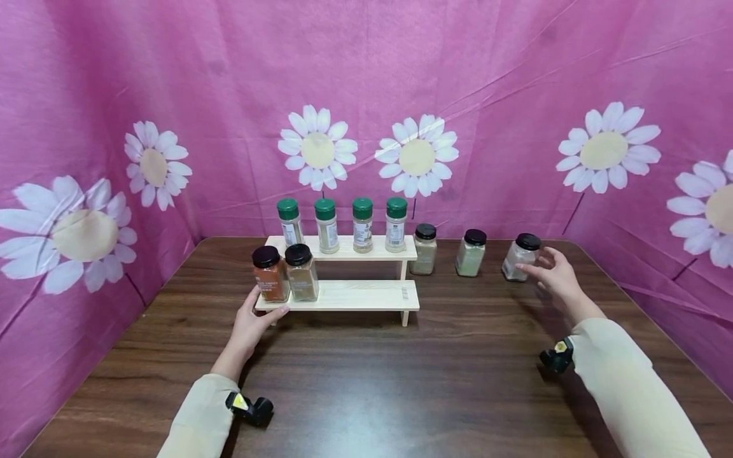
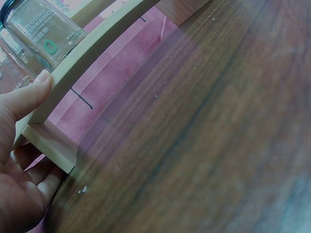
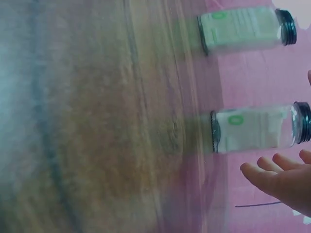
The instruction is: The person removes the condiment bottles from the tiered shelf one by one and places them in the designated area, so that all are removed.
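My left hand (image 1: 251,326) is gripping the pale wooden rack (image 1: 361,295), the upright black-lidded whitish jar (image 1: 514,259) standing rackward of my unclenched right hand (image 1: 560,278).

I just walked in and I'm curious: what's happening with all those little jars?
A person's left hand grips the left end of a wooden rack. Their right hand is beside a pale jar; I can't tell whether it's touching. That jar stands on the table with a green jar and a grayish-brown jar. A red jar and a brown jar stand on the lower shelf; four green-capped bottles stand on the upper shelf.
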{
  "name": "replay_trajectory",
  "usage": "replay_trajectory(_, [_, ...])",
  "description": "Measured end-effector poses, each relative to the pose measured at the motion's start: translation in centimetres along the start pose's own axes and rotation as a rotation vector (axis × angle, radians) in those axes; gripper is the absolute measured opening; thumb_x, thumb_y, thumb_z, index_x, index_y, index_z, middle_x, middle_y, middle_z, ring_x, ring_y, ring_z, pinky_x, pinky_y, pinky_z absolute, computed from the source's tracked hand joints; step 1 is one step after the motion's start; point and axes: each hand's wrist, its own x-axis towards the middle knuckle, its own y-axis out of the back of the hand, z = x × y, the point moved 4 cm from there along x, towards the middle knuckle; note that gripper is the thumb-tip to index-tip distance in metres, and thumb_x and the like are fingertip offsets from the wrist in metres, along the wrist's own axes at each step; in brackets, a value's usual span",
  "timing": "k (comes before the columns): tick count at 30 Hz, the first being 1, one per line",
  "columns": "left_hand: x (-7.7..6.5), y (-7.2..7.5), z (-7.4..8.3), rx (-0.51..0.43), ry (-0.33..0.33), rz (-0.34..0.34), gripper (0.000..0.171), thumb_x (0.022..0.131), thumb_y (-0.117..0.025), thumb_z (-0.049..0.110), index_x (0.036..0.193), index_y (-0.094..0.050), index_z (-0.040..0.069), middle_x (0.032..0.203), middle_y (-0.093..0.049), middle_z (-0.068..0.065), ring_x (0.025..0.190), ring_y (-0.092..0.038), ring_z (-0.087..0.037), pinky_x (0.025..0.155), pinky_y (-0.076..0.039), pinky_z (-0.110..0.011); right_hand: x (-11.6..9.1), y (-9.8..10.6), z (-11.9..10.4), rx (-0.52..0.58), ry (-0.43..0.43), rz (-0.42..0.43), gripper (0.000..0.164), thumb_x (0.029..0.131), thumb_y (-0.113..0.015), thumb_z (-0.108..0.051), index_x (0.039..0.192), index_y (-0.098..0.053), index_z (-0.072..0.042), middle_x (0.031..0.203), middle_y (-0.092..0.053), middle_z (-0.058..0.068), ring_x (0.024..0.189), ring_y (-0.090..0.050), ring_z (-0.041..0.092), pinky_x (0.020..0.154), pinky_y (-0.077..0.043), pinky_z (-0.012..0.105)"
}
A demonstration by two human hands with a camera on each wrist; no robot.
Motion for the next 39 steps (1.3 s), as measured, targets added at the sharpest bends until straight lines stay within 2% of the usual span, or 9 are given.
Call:
replay_trajectory(3, [0.0, 0.0, -0.1, 0.004, 0.003, 0.004, 0.08, 0.073, -0.07, 0.017, 0.137, -0.021, 0.011, 0.135, -0.028, -0.013, 0.12, -0.025, -0.023, 0.096, -0.02, -0.037, -0.3, 0.0, 0.0, -0.049, 0.013, 0.004, 0.096, 0.071, -0.069, -0.036, 0.137, -0.007, -0.004, 0.131, -0.024, 0.027, 0.113, -0.03, 0.036, 0.074, -0.042, 0.035])
replay_trajectory(7, [0.0, 0.0, -0.1, 0.012, 0.006, 0.004, 0.08, 0.074, -0.069, 0.017, 0.137, -0.02, 0.011, 0.135, -0.027, -0.013, 0.12, -0.024, -0.024, 0.096, -0.019, -0.038, -1.1, -0.3, -0.3, -0.059, 0.028, -0.009, 0.094, 0.07, -0.07, -0.036, 0.137, -0.012, -0.004, 0.128, -0.028, 0.027, 0.107, -0.037, 0.03, 0.064, -0.041, 0.022])
replay_trajectory(13, [0.0, 0.0, 0.0, 0.005, 0.008, 0.003, 0.079, 0.075, -0.068, 0.016, 0.137, -0.02, 0.011, 0.135, -0.027, -0.013, 0.12, -0.024, -0.023, 0.096, -0.019, -0.037, -3.4, -1.1, -2.1, -0.053, 0.023, -0.035, 0.098, 0.069, -0.07, -0.04, 0.137, -0.01, -0.003, 0.129, -0.027, 0.029, 0.109, -0.035, 0.033, 0.066, -0.042, 0.021])
replay_trajectory(18, [0.0, 0.0, 0.1, 0.005, 0.007, 0.002, 0.08, 0.074, -0.069, 0.016, 0.137, -0.02, 0.011, 0.135, -0.027, -0.013, 0.12, -0.024, -0.023, 0.096, -0.019, -0.037, -4.5, -1.7, -2.9, -0.056, 0.05, 0.003, 0.094, 0.071, -0.069, -0.035, 0.136, -0.011, -0.001, 0.128, -0.028, 0.029, 0.113, -0.031, 0.039, 0.07, -0.041, 0.017])
replay_trajectory(24, [0.0, 0.0, 0.1, 0.009, 0.001, 0.007, 0.079, 0.074, -0.069, 0.016, 0.137, -0.021, 0.011, 0.135, -0.028, -0.013, 0.12, -0.025, -0.023, 0.096, -0.02, -0.038, -5.9, -3.0, -3.1, -0.054, 0.082, 0.019, 0.083, 0.074, -0.068, -0.027, 0.136, -0.016, -0.006, 0.127, -0.031, 0.027, 0.111, -0.039, 0.03, 0.075, -0.039, 0.016])
replay_trajectory(28, [0.0, 0.0, 0.1, 0.006, -0.007, 0.009, 0.08, 0.074, -0.069, 0.016, 0.137, -0.021, 0.009, 0.135, -0.028, -0.014, 0.12, -0.025, -0.024, 0.096, -0.019, -0.038, -7.6, -4.1, -4.6, -0.068, 0.108, -0.01, 0.083, 0.075, -0.067, -0.027, 0.136, -0.015, -0.004, 0.127, -0.029, 0.029, 0.112, -0.036, 0.035, 0.081, -0.039, 0.024])
replay_trajectory(31, [-0.1, 0.0, 0.2, 0.006, -0.009, 0.006, 0.08, 0.074, -0.069, 0.016, 0.137, -0.02, 0.008, 0.135, -0.027, -0.015, 0.12, -0.024, -0.025, 0.096, -0.019, -0.039, -8.9, -5.0, -5.9, -0.074, 0.136, -0.034, 0.081, 0.077, -0.066, -0.025, 0.136, -0.015, -0.001, 0.127, -0.027, 0.032, 0.112, -0.032, 0.042, 0.082, -0.038, 0.022])
replay_trajectory(35, [-0.1, 0.0, 0.1, 0.007, 0.0, 0.011, 0.08, 0.074, -0.069, 0.016, 0.137, -0.021, 0.01, 0.135, -0.028, -0.013, 0.12, -0.025, -0.024, 0.096, -0.019, -0.038, -10.3, -6.0, -7.7, -0.057, 0.141, -0.045, 0.076, 0.078, -0.064, -0.019, 0.134, -0.016, 0.001, 0.127, -0.029, 0.03, 0.112, -0.033, 0.041, 0.078, -0.037, 0.015])
replay_trajectory(39, [0.0, 0.0, 0.1, 0.007, 0.007, 0.011, 0.08, 0.073, -0.07, 0.016, 0.136, -0.022, 0.01, 0.135, -0.028, -0.012, 0.12, -0.025, -0.023, 0.096, -0.019, -0.037, -11.7, -6.9, -9.7, -0.06, 0.165, -0.071, 0.073, 0.079, -0.063, -0.016, 0.133, -0.018, 0.005, 0.126, -0.032, 0.029, 0.112, -0.033, 0.039, 0.084, -0.037, 0.022])
